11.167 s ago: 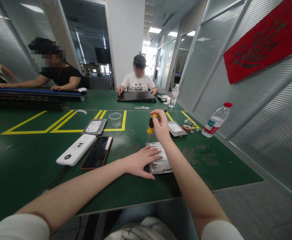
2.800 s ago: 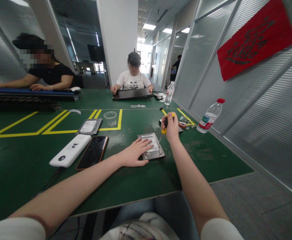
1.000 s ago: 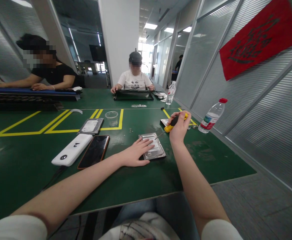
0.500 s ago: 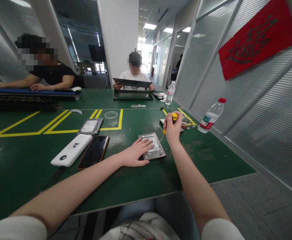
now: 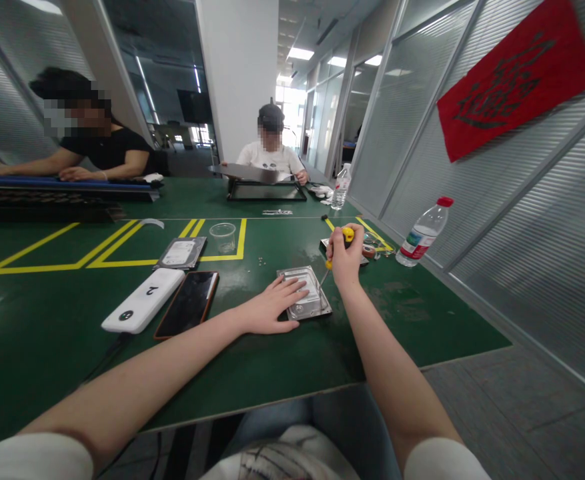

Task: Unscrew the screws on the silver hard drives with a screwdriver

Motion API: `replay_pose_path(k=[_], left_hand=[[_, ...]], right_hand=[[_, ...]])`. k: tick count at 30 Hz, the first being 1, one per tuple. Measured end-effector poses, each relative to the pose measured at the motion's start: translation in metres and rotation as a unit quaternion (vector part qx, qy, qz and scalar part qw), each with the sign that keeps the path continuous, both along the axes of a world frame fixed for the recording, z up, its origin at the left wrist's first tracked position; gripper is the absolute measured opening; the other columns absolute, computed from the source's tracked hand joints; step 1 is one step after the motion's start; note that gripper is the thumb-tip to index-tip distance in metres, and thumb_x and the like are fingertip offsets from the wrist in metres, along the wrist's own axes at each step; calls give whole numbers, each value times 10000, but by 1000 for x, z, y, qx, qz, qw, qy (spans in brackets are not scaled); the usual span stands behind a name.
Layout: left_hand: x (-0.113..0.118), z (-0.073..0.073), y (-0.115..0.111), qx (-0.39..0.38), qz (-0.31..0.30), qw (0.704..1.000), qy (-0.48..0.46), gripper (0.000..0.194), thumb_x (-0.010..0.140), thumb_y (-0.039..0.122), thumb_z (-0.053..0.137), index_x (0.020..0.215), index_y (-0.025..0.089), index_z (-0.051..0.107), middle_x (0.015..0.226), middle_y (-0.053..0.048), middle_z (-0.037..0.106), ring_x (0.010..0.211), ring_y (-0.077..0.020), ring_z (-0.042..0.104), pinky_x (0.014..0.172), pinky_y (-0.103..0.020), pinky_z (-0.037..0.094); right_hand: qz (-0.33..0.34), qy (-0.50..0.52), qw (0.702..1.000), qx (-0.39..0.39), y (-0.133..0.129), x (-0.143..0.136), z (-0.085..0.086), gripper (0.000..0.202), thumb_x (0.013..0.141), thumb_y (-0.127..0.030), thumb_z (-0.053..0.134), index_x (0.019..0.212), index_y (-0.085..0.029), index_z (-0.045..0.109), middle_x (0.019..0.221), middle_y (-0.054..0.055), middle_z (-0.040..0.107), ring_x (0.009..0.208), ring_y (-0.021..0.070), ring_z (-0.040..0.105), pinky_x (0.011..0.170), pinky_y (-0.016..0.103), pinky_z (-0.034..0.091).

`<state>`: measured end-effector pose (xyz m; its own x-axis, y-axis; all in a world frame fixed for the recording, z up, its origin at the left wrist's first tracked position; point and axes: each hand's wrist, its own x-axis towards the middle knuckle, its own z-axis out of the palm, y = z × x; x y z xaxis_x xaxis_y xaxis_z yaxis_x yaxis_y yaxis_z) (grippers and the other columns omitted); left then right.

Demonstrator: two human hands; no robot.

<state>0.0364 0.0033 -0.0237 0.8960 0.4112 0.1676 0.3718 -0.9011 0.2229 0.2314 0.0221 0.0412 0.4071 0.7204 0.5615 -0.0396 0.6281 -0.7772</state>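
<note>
A silver hard drive (image 5: 308, 308) lies flat on the green table in front of me. Across its left part rests my left hand (image 5: 275, 307), fingers stretched out and spread, pressing on the label. My right hand (image 5: 346, 260) is wrapped round the yellow and black handle of a screwdriver (image 5: 348, 235). The tool slants down to the left, its thin shaft meeting the drive's right side; the exact spot of the tip is too small to make out. Several tiny screws (image 5: 261, 261) lie just beyond the drive.
Left of me are a white power bank (image 5: 143, 301), a phone (image 5: 188, 304), a second hard drive (image 5: 181, 253) and a clear plastic cup (image 5: 223, 237). Another drive (image 5: 328, 247) sits behind my right hand. A water bottle (image 5: 422, 233) stands at right. Two people work across the table.
My hands, the screwdriver and the hard drive look the same. The person opposite has tilted and shifted a dark panel to the left.
</note>
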Motion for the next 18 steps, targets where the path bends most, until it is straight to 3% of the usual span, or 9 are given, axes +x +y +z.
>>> replay_pose_path(k=[4,6,9,11,13,16,18], left_hand=[[0,0,0,-1,3,1000,2,741,896,457,551,1526,213,248,1585,-131,219,1468,-313,167,1180,-532,81],[0,0,0,-3,3,1000,-1,742,894,458,552,1525,208,253,1583,-134,224,1467,-318,168,1179,-534,85],[0,0,0,-4,0,1000,-8,742,893,455,552,1528,225,243,1583,-127,226,1465,-321,174,1177,-538,89],[0,0,0,-5,1,1000,-10,741,896,458,549,1529,231,239,1584,-125,224,1464,-323,177,1176,-539,87],[0,0,0,-5,2,1000,-8,740,899,461,546,1530,232,236,1585,-124,224,1464,-320,178,1177,-538,82],[0,0,0,-5,2,1000,-5,737,902,461,543,1531,237,231,1586,-118,222,1465,-306,182,1181,-533,75],[0,0,0,-5,4,1000,-3,736,899,462,547,1528,230,242,1587,-120,220,1466,-305,181,1184,-527,75]], right_hand=[[-5,-7,1000,7,0,0,-2,365,809,-495,620,914,-277,347,635,-115,461,379,44,399,355,178,301],[-22,-19,999,19,1,1,-3,340,815,-486,611,936,-273,375,715,-87,503,444,53,451,410,189,376],[-75,-76,994,34,2,5,-1,285,808,-484,610,909,-236,513,865,-12,556,730,103,574,651,245,505],[-80,-99,991,29,3,7,1,278,821,-493,578,886,-223,585,916,20,583,878,138,583,771,278,504],[-35,-67,997,14,4,7,2,306,857,-514,496,918,-230,593,872,16,601,832,141,594,753,287,501],[32,13,999,-1,4,4,1,346,883,-560,391,984,-256,520,742,-24,572,617,115,565,583,256,468],[38,25,999,-4,4,1,0,334,856,-577,450,991,-272,457,711,-45,553,554,105,537,508,233,426]])
